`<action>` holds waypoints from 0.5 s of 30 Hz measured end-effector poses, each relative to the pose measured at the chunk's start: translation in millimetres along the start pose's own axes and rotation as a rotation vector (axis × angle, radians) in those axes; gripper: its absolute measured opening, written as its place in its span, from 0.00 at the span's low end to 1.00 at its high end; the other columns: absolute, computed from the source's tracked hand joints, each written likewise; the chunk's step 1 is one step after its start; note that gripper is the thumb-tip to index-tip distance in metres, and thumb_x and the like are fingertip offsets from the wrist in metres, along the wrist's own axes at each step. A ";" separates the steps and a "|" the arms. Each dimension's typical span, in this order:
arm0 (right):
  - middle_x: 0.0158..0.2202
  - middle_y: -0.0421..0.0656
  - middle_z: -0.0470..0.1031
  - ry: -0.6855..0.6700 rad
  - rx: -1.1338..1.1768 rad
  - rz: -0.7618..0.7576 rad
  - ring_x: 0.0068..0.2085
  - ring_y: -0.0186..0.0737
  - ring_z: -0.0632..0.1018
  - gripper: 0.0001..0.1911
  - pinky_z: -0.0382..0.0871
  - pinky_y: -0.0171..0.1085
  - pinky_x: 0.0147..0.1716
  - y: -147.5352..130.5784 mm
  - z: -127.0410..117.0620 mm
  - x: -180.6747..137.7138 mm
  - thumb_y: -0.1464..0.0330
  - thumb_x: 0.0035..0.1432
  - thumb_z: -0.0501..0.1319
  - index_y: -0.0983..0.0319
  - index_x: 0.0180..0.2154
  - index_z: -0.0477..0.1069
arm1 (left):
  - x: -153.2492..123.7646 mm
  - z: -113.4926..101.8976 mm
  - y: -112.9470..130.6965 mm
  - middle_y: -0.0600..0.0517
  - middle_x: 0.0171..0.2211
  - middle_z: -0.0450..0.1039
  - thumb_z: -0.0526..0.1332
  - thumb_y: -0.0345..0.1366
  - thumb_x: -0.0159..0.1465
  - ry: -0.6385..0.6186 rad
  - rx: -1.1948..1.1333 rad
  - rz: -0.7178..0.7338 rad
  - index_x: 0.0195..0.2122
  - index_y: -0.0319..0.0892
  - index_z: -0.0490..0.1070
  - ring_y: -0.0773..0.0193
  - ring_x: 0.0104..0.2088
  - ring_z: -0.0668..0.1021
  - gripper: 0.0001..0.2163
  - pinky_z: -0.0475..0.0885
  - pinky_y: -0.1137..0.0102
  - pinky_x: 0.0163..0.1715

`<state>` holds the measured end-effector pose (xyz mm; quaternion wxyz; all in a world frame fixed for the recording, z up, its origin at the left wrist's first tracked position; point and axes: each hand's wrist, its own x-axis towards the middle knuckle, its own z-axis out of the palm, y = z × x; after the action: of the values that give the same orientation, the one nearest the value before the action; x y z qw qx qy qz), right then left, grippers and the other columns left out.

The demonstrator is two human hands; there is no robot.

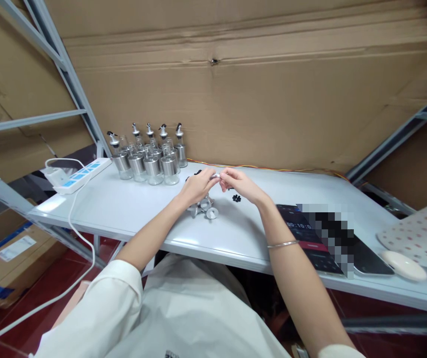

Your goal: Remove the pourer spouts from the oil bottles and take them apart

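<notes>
Now a small silvery fitting (216,175) is pinched by left hand (198,184) and right hand (240,182), held close together over the white table (146,211) near metal spout pieces (212,213), assembly work seemingly in progress, steady alignment apparently needed next.

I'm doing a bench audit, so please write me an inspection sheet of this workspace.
Surface: white table, glossy.
Job's things: small silvery part at the fingertips; silvery fittings and black pieces near the hands; glass bottles with metal sleeves grouped at back left, some with pour spouts.
Clutter: device screen, partly pixelated; pale oval object; dotted item, identity unclear.
Hands: left hand and right hand meet, pinching the small part.
Cables: power strip; white cable hanging over the edge; coloured wires along the back.
Surroundings: cardboard sheet behind; metal frame; cardboard box at left.
</notes>
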<state>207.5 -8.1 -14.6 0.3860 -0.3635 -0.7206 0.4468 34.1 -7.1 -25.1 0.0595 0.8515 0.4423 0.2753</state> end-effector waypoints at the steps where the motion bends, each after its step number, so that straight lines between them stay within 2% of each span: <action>1: 0.22 0.38 0.66 0.005 -0.014 -0.009 0.26 0.32 0.69 0.24 0.64 0.35 0.31 0.2 -0.4 0.1 0.46 0.52 0.57 0.60 0.25 0.61 | 0.0 0.2 -0.1 0.51 0.38 0.68 0.43 0.43 0.69 0.000 0.001 0.005 0.40 0.43 0.63 0.63 0.36 0.73 0.13 0.65 0.71 0.35; 5: 0.20 0.36 0.61 0.024 -0.074 -0.034 0.24 0.31 0.64 0.25 0.61 0.35 0.29 0.6 -1.2 1.0 0.46 0.54 0.55 0.60 0.22 0.57 | -0.2 1.5 0.2 0.49 0.41 0.66 0.40 0.41 0.70 -0.005 0.015 0.052 0.43 0.42 0.63 0.64 0.37 0.73 0.15 0.66 0.71 0.36; 10: 0.18 0.32 0.49 0.046 0.053 0.011 0.19 0.28 0.54 0.25 0.51 0.34 0.20 -1.2 1.3 2.4 0.46 0.54 0.55 0.58 0.22 0.51 | 0.7 3.7 1.9 0.47 0.44 0.65 0.41 0.42 0.70 0.053 0.089 0.068 0.45 0.42 0.64 0.64 0.36 0.73 0.16 0.66 0.70 0.35; 12: 0.17 0.33 0.50 0.067 0.056 0.008 0.19 0.29 0.55 0.26 0.52 0.34 0.20 -2.7 2.0 2.3 0.46 0.55 0.55 0.58 0.21 0.52 | 1.3 4.2 1.6 0.47 0.44 0.65 0.42 0.42 0.70 0.105 0.119 0.092 0.46 0.42 0.65 0.63 0.37 0.73 0.16 0.66 0.69 0.38; 15: 0.18 0.36 0.59 0.081 0.042 -0.019 0.21 0.31 0.63 0.25 0.60 0.35 0.25 -4.8 2.1 1.2 0.45 0.55 0.54 0.59 0.23 0.56 | 1.6 3.9 0.1 0.47 0.44 0.66 0.43 0.43 0.69 0.169 0.133 0.109 0.45 0.42 0.66 0.63 0.40 0.72 0.16 0.65 0.69 0.41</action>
<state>204.3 -9.5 -10.5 0.4266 -0.3663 -0.6983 0.4429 36.9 -5.4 -27.6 -0.0495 0.8500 0.4162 0.3192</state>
